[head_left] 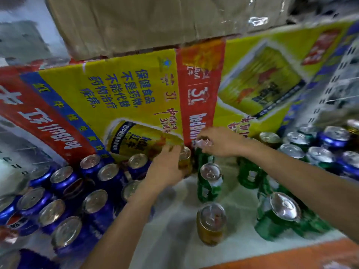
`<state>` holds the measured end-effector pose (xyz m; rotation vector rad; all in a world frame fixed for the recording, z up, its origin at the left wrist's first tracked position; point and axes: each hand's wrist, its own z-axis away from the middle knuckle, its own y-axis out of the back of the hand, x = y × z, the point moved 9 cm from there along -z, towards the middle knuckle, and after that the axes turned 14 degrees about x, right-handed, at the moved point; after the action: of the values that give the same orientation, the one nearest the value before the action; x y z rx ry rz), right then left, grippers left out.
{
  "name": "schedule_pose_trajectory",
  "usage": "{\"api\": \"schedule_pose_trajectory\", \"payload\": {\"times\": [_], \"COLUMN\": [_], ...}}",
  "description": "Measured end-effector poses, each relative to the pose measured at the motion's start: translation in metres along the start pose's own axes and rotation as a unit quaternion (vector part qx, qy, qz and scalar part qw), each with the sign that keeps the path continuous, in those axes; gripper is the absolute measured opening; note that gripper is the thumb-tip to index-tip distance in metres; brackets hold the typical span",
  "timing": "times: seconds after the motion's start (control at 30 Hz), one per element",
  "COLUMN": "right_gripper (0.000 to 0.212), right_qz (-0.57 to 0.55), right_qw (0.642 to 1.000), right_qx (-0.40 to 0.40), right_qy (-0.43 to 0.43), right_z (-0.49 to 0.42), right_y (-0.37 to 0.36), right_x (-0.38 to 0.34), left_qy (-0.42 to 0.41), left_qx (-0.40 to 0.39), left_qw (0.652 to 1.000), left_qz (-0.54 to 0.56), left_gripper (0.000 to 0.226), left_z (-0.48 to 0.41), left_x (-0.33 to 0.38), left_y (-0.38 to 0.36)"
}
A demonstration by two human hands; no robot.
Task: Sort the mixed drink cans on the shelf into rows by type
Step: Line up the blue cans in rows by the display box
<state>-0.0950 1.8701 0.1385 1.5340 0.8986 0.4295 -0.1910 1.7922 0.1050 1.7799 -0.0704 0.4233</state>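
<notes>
Gripping a gold can [184, 162] by its side, the left hand [167, 169] has its fingers curled round the can body, which stands upright at the foot of the printed carton [126, 90]. The right hand [221, 141], just beside it, pinches the top rim of an upright green can [204, 158] with curled fingertips. This can stands close beside the gold can; motion blur hides whether the two touch. Both forearms reach in from the lower edge of the view. In front of the right hand, several more green cans [209, 185] stand on the white shelf [174, 220], and a second gold can [211, 228] stands alone nearer the front edge. To the left of the left hand, blue cans [58, 191] stand packed in close rows. A mixed group of blue and green cans [320, 150] fills the far right. The yellow, red and blue carton runs along the back of the shelf, and a plain brown box [136, 22] rests on top of it.
</notes>
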Motion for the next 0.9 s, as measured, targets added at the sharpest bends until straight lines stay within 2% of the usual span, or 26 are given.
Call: {"api": "schedule_pose_trajectory", "payload": {"times": [0.1,0.2,0.3,0.43,0.57,0.7,0.8,0.9], "right_gripper": [0.042,0.046,0.04,0.041,0.053,0.072,0.088,0.085], "right_qz": [-0.01,-0.021,-0.032,-0.073,-0.054,0.019,0.073,0.063], "right_qw": [0.999,0.999,0.998,0.987,0.968,0.943,0.924,0.931], "right_qx": [-0.011,-0.03,-0.04,-0.061,-0.096,-0.199,-0.259,-0.263], "right_qy": [-0.032,-0.019,0.031,0.126,0.226,0.268,0.271,0.246], "right_z": [0.02,0.04,0.055,0.071,0.09,0.112,0.124,0.125], "right_y": [0.003,0.002,0.003,0.001,-0.016,-0.052,-0.075,-0.077], "right_x": [0.028,0.033,0.01,-0.036,-0.071,-0.079,-0.076,-0.076], "left_qy": [0.003,0.01,0.031,0.055,0.076,0.061,0.026,0.029], "left_qx": [0.005,0.011,-0.012,0.01,0.018,0.003,0.024,0.048], "left_qw": [1.0,1.0,0.999,0.997,0.994,0.997,0.998,0.998], "left_qz": [-0.005,-0.015,-0.014,-0.044,-0.08,-0.036,-0.045,-0.025], "left_gripper": [0.062,0.069,0.075,0.083,0.074,0.067,0.064,0.061], "left_z": [-0.011,-0.021,-0.025,-0.029,-0.025,-0.008,0.002,0.008], "left_x": [0.007,0.003,-0.001,-0.01,-0.021,-0.016,-0.006,-0.008], "left_y": [-0.021,-0.04,-0.058,-0.055,-0.045,-0.05,-0.051,-0.046]}}
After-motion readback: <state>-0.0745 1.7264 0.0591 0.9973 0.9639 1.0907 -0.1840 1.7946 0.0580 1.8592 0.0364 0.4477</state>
